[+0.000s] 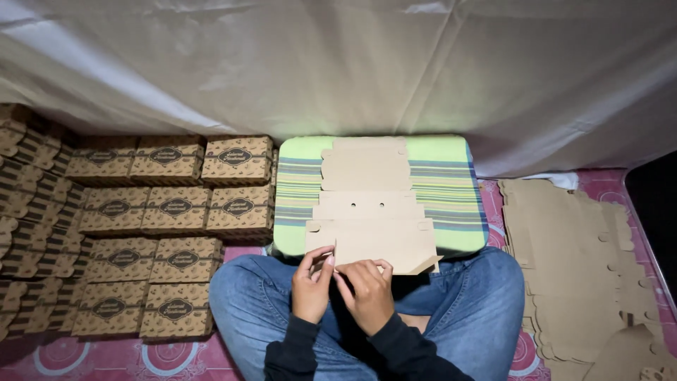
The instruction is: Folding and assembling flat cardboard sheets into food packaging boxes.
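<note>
A flat brown die-cut cardboard box blank (368,204) lies on a striped green cushion (446,185) in front of my crossed legs in blue jeans. My left hand (311,283) pinches the blank's near edge at its left part. Right beside it, my right hand (367,293) presses fingers on the same near edge. The blank's near right corner flap is folded over.
Several assembled brown printed boxes (175,206) are stacked in rows at the left. A pile of flat blanks (575,261) lies on the pink patterned mat (176,360) at the right. A cream cloth (352,63) hangs behind.
</note>
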